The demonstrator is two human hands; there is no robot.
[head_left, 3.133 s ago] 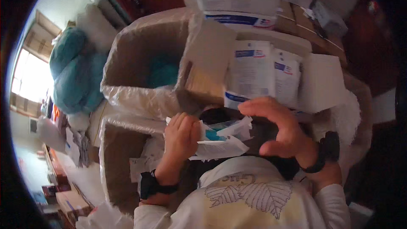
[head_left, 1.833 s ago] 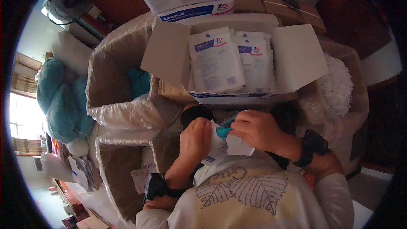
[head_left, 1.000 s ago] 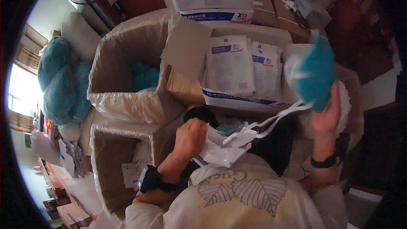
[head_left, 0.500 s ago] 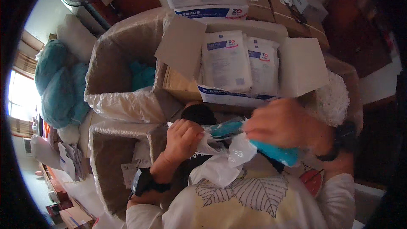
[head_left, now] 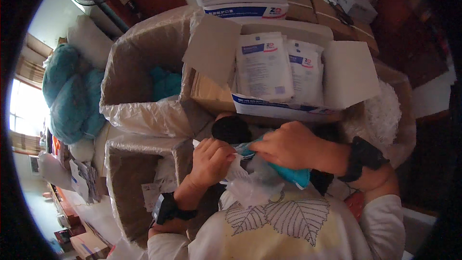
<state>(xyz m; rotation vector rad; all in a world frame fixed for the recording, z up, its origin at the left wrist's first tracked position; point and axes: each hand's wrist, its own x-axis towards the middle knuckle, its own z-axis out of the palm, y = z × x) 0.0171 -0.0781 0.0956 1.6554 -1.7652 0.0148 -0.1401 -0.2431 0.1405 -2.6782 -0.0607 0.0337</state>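
My left hand point(head_left: 211, 161) is closed on the edge of a thin white and clear plastic bag point(head_left: 255, 183), which hangs crumpled in front of my shirt. My right hand point(head_left: 298, 147) is pinched at the bag's mouth, around a teal folded face mask point(head_left: 294, 174). Part of the teal fabric sticks out below the right palm, and another part shows between the two hands inside the plastic. The right fingertips hide how much they grip.
Ahead stands an open white carton point(head_left: 284, 108) with white packets point(head_left: 264, 67). A plastic-lined carton point(head_left: 144, 115) with teal items is at the left, and another lined carton point(head_left: 139, 154) with paper wrappers sits nearer. White stringy material point(head_left: 385, 113) lies at the right; teal bundles point(head_left: 72, 96) stand far left.
My right hand has moved left and closer to my left hand, drawing the teal mask with it. My left hand keeps its hold on the bag.
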